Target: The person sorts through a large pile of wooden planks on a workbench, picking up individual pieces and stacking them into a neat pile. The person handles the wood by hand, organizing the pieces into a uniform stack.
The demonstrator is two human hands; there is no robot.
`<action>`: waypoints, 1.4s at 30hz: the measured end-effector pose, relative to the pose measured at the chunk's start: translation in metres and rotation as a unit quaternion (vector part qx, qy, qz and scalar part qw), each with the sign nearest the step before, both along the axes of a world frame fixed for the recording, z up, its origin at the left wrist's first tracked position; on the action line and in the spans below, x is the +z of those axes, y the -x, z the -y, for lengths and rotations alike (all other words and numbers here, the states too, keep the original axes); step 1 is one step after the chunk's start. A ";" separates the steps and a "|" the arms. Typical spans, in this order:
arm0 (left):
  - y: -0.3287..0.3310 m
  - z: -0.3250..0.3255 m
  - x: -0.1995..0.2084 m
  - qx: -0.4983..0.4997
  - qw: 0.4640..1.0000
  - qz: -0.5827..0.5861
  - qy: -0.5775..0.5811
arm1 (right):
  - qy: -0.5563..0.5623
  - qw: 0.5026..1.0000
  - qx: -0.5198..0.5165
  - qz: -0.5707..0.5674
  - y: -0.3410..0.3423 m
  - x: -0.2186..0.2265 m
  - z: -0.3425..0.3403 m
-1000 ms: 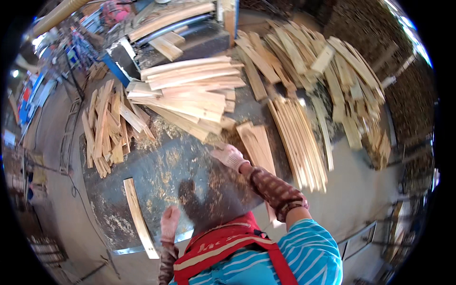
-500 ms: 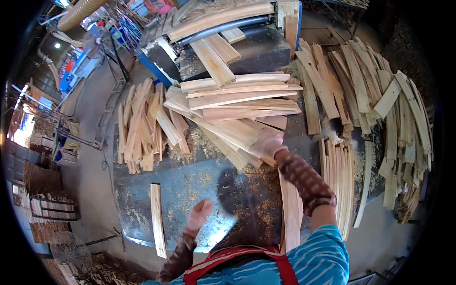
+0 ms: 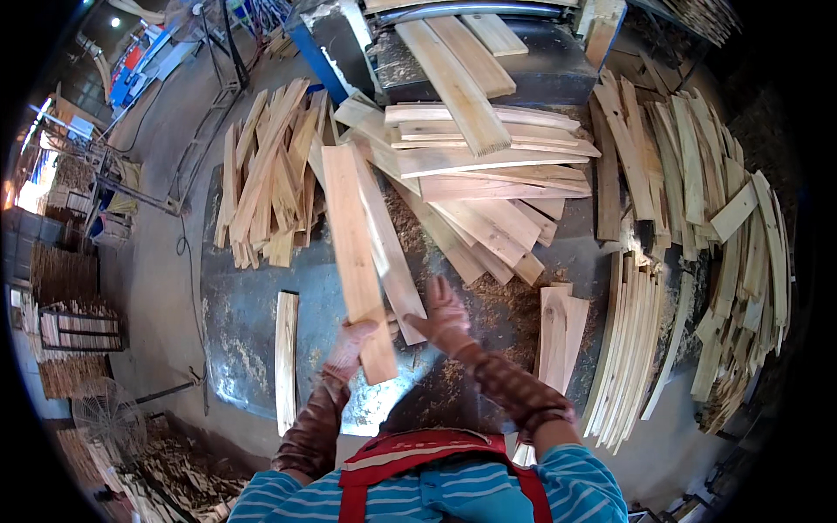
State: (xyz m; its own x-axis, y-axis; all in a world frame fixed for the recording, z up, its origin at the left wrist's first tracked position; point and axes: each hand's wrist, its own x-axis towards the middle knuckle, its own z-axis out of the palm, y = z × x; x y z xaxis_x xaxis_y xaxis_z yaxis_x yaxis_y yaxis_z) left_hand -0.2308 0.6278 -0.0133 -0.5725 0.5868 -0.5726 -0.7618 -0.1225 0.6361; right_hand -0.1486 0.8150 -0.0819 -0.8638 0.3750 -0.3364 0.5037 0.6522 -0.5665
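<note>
My gloved left hand point(image 3: 351, 343) is wrapped round the near part of a long wooden board point(image 3: 350, 248), its fingertips showing past the board's right edge. Just right of that lies a second board point(image 3: 390, 253), slanting away to the far left. My gloved right hand point(image 3: 446, 319) is beside this board's near end, fingers spread and thumb at the wood; whether it touches is hard to tell. Beyond my hands, a pile of boards point(image 3: 497, 187) lies crosswise and slanted on the dark, sawdust-strewn metal table point(image 3: 253, 336).
A machine with a roller point(image 3: 484, 12) stands at the far side, boards sticking out of it. Loose boards point(image 3: 270, 174) are heaped at the far left. A single strip point(image 3: 286, 362) lies at left. Stacked strips point(image 3: 623, 349) and a larger heap point(image 3: 741, 261) lie at right.
My right hand has come back from the pile toward me. My left hand, empty before, now grips a board. Two boards now lie lengthwise before me, and the view has shifted.
</note>
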 end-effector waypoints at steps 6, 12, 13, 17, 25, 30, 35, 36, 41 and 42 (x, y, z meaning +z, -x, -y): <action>-0.023 0.082 -0.013 0.026 0.996 -0.012 0.088 | 0.005 0.997 -0.058 0.041 0.039 -0.046 0.047; -0.056 0.057 -0.044 0.070 0.997 -0.011 0.028 | 0.055 0.996 -0.076 0.002 -0.018 0.037 0.029; -0.059 0.047 -0.044 0.074 0.997 -0.015 0.015 | 0.075 0.994 -0.079 0.004 -0.033 0.050 0.035; -0.071 0.004 -0.036 0.091 0.992 -0.005 0.087 | 0.130 0.989 -0.050 -0.058 -0.093 0.052 0.061; -0.079 0.069 -0.103 0.097 0.993 0.050 0.034 | 0.163 0.984 -0.017 -0.063 -0.012 0.095 0.052; -0.032 0.077 -0.070 0.028 0.997 0.045 0.051 | 0.147 0.949 0.107 -0.258 0.154 0.177 0.072; -0.011 0.126 -0.055 -0.055 0.978 -0.101 0.174 | -0.119 0.922 0.187 -0.317 0.202 0.192 0.024; -0.006 0.126 -0.048 -0.054 0.978 -0.111 0.167 | -0.217 0.894 0.138 -0.366 0.200 0.174 -0.003; 0.033 0.082 -0.039 -0.024 0.995 -0.053 0.080 | -0.437 0.878 0.030 -0.192 0.173 0.152 -0.140; 0.034 0.072 -0.051 -0.028 0.996 -0.046 0.072 | -0.462 0.877 0.042 -0.128 0.167 0.144 -0.159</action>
State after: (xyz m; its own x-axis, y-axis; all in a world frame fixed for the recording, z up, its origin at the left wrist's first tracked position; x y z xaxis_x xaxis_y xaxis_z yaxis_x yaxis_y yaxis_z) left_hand -0.2649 0.5562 -0.0644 -0.5950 0.5346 -0.6001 -0.7031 0.0155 0.7109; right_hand -0.3151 0.9738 0.0623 -0.9043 0.3164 0.2867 0.3651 0.9211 0.1351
